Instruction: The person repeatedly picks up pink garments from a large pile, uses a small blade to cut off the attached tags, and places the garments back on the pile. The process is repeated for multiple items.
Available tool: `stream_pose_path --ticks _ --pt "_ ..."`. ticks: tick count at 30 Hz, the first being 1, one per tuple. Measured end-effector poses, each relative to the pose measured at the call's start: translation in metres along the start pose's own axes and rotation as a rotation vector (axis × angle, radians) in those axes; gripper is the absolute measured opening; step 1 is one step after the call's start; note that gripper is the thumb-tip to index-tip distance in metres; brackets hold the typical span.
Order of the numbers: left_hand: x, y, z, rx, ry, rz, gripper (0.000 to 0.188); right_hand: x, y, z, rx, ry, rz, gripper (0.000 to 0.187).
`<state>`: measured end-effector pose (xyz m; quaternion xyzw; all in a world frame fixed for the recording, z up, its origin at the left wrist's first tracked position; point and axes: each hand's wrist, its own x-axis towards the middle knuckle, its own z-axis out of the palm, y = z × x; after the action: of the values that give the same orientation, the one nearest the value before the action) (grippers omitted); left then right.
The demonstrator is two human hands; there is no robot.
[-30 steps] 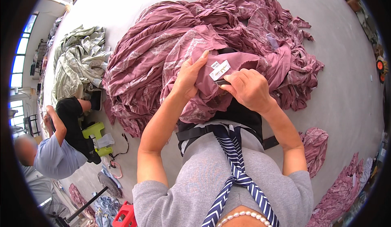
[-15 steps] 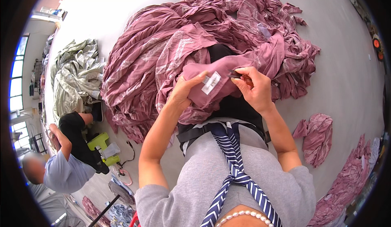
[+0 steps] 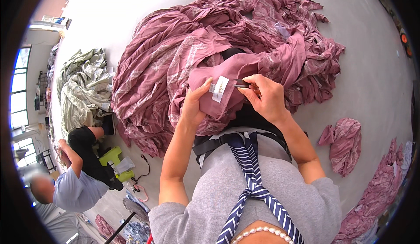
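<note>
Dusty-pink cloth [image 3: 205,106] with a pale pattern lies over my lap and runs into the big pile in front of me. My left hand [image 3: 196,102] pinches its edge, thumb on top, beside a white sewn-in label [image 3: 220,89]. In my right hand [image 3: 267,96] are small dark thread snips [image 3: 240,85], held between thumb and fingers. Their tips point left and sit over the cloth just right of the label. Most of the snips' body is hidden by my fingers.
The heaped pink pile [image 3: 175,47] spreads widely ahead. A pale green cloth heap [image 3: 83,86] lies at left, near a seated co-worker [image 3: 83,187] and a lime-green stool [image 3: 116,161]. At right are a small pink bundle [image 3: 345,145] and another pink heap [image 3: 372,196].
Both hands have shifted slightly left with the cloth. The label now lies more steeply tilted, and the snips' tips have come closer to its right side.
</note>
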<state>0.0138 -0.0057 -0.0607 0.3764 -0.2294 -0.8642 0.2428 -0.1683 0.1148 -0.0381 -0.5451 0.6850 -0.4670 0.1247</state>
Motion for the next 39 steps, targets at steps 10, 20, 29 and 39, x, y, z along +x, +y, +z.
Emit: stream_pose_path --ticks 10,20,29,39 --pt "-0.012 -0.008 0.013 0.051 0.070 0.207 0.040 -0.011 -0.018 0.010 0.280 -0.045 0.172 0.019" --pt "-0.025 -0.020 0.026 0.077 0.046 0.368 0.031 -0.009 -0.017 0.021 0.244 0.011 0.272 0.020" --pt "-0.027 -0.015 0.038 0.326 0.075 0.443 0.037 -0.006 -0.015 0.026 0.370 0.055 0.247 0.023" --pt "-0.029 -0.010 0.041 0.377 0.057 0.412 0.045 -0.004 -0.008 0.027 0.192 0.113 0.107 0.018"
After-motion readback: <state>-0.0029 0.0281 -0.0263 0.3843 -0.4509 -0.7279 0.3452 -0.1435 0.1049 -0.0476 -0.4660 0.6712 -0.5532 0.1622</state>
